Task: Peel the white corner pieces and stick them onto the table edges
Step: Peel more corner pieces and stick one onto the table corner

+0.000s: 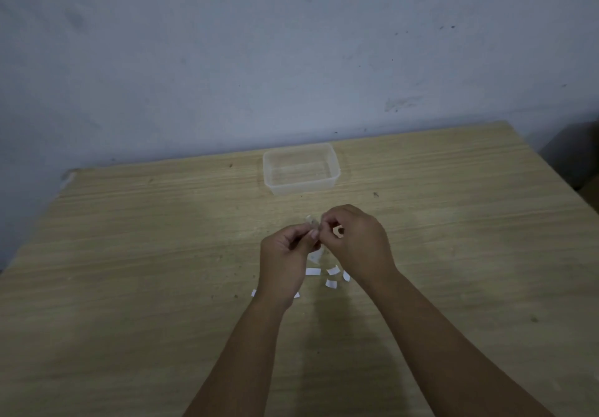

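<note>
Above the middle of the wooden bench (pixel 129 254), nearer than the clear plastic container (pixel 301 168), the left hand (pixel 285 261) and right hand (pixel 356 241) meet over one small translucent corner piece (pixel 310 222). Both sets of fingers are curled and pinch it, probably to steady it while its backing is peeled away. White paper strips (pixel 313 271) lie scattered on the bench just nearer than the hands, likely discarded backing.
</note>
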